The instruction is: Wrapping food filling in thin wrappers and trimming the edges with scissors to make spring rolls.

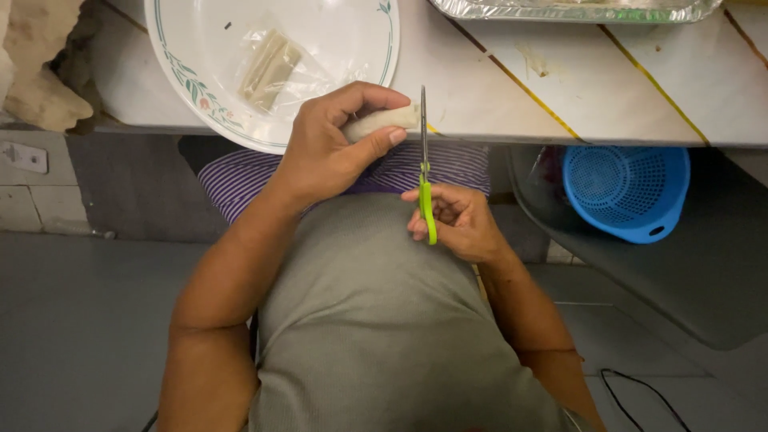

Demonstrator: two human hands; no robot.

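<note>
Left hand [332, 144] clamps a pale, soft-looking roll [384, 122] mid-length beside the plate [192, 84]; right hand [460, 220] grips light green-handled scissors [425, 172].

A single head-worn camera looks almost straight down over the person's own chest and lap, close to both hands [376, 172]. The table [496, 96] edge crosses the top of the view; the floor [88, 320] fills the lower sides.

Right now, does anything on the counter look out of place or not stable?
Yes. The white plate sticks out past the counter edge, partly over nothing. A brownish smear stains the counter near the foil tray. Nothing else stands out.
</note>
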